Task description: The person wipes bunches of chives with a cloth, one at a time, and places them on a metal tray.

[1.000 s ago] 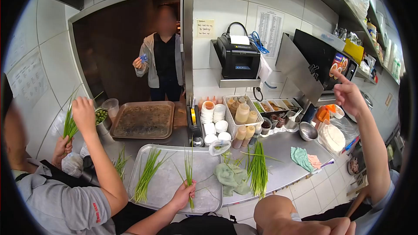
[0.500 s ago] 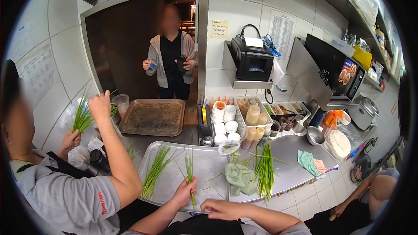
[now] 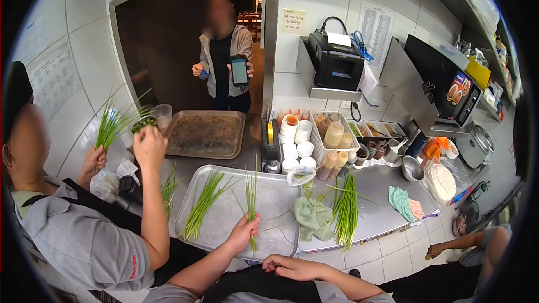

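My left hand [image 3: 244, 232] is closed around a small bunch of chives [image 3: 251, 191], held upright over the metal tray [image 3: 230, 241]. A bigger bunch of chives [image 3: 203, 205] lies at the tray's left side. My right hand [image 3: 285, 267] is held in front of my apron, just past the tray's near edge; its fingers are loosely bent and nothing shows in them. Right of the tray lie a crumpled green cloth [image 3: 312, 219] and another long bunch of chives [image 3: 345, 213] on the steel counter [image 3: 373, 207].
At left, a co-worker [image 3: 84, 230] holds chives in one hand. A brown tray [image 3: 205, 134] sits before the opening, where another person [image 3: 224, 62] holds up a phone [image 3: 239, 70]. Sauce bottles [image 3: 334, 134], cups and a metal bowl [image 3: 412, 168] line the back. Someone's arm [image 3: 460, 244] shows at right.
The person in the opening has raised the phone, screen toward me. The co-worker's free hand has moved right and down, away from the chives. My right hand has drawn back slightly from the tray.
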A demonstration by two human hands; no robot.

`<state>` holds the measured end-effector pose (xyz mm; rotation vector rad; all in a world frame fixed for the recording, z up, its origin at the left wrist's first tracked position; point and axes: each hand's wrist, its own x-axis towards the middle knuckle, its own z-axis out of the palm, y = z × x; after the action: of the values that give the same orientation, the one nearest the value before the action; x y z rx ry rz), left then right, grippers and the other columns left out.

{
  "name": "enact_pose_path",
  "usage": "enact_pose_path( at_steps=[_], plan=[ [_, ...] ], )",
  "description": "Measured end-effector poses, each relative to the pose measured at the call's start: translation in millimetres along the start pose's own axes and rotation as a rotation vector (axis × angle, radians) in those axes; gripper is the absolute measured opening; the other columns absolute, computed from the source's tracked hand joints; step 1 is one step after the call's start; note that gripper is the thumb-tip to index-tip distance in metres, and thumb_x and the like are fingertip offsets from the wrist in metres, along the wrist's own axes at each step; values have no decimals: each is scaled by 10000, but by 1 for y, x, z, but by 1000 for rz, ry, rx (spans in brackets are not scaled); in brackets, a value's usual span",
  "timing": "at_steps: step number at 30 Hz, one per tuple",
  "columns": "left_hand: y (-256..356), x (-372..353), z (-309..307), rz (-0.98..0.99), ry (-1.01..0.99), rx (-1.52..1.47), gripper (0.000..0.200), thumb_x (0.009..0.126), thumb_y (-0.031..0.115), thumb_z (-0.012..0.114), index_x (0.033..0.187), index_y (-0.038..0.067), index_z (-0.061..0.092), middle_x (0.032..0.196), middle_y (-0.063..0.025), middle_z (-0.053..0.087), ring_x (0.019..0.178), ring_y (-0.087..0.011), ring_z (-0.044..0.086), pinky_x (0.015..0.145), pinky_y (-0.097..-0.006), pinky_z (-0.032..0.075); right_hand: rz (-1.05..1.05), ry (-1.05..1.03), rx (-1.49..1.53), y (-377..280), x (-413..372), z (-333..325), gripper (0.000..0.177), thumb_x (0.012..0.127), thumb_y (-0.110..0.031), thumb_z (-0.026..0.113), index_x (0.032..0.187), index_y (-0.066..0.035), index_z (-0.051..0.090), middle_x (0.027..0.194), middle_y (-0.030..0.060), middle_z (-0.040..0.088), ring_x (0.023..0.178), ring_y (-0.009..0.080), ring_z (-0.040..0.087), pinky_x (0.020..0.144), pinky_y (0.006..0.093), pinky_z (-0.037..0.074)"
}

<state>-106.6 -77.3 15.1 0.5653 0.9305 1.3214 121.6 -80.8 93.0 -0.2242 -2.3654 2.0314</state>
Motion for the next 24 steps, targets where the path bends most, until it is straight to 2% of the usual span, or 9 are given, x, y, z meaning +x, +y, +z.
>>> enact_pose_path(
  at_steps=[9,12,14,15,17,18,20,23,24],
  plan=[
    [-1,3,-1,-15,-4,11,129,981,178,483,1100,134,509,704,55,354,610,-62,336,604,-232,333,4,-5,1,-2,0,-5,365,1013,-321,396,1215,-20,439,1125,110,536,1053,191,529,932,316,412],
    [0,6,-3,-3,-17,29,136,991,205,464,1096,131,508,710,54,358,618,-64,339,613,-233,335,40,20,115,-1,-3,-11,330,1007,-280,430,1199,-12,452,1107,101,537,1041,186,542,910,322,432],
    [2,8,-2,-16,-3,10,181,991,242,461,1108,107,492,716,46,361,621,-70,344,612,-233,336,155,218,333,9,-7,-19,312,969,-227,522,1188,-12,466,1081,115,537,1023,200,558,890,329,449],
    [4,9,0,-28,9,-4,234,992,280,459,1120,84,477,722,38,365,624,-76,348,611,-234,337,160,214,334,11,-8,-25,312,969,-227,522,1188,-12,466,1081,115,537,1023,200,558,890,329,449],
    [7,11,3,-7,-12,-7,278,1009,317,403,1125,75,476,727,28,380,626,-84,358,613,-236,342,252,664,-362,16,-10,-38,398,853,-166,674,1177,-30,486,1080,148,525,1042,267,553,897,363,455],
    [8,14,5,-3,-33,-42,280,1015,314,383,1125,74,476,734,24,390,628,-86,364,612,-236,343,256,659,-363,25,-12,-44,398,853,-166,674,1177,-30,486,1080,148,525,1042,267,553,897,363,455],
    [4,21,5,-11,-92,-89,247,1027,281,356,1114,92,490,779,4,432,677,-105,391,641,-252,355,188,955,-970,49,-14,-53,606,709,-128,777,1228,-56,472,1141,182,510,1058,352,532,894,400,455],
    [-6,36,14,-58,-123,-90,228,1023,259,377,1128,89,489,791,6,436,688,-106,404,649,-248,367,344,1046,-979,72,-14,-61,737,648,-102,804,1288,-73,440,1208,197,486,1077,402,504,885,433,446],
    [-9,42,15,-65,-170,-99,218,1020,242,395,1139,90,498,832,1,476,722,-111,454,687,-251,403,311,1044,-963,78,-15,-66,778,676,-94,780,1345,-73,383,1194,209,503,1036,393,534,849,433,460]
  ],
)
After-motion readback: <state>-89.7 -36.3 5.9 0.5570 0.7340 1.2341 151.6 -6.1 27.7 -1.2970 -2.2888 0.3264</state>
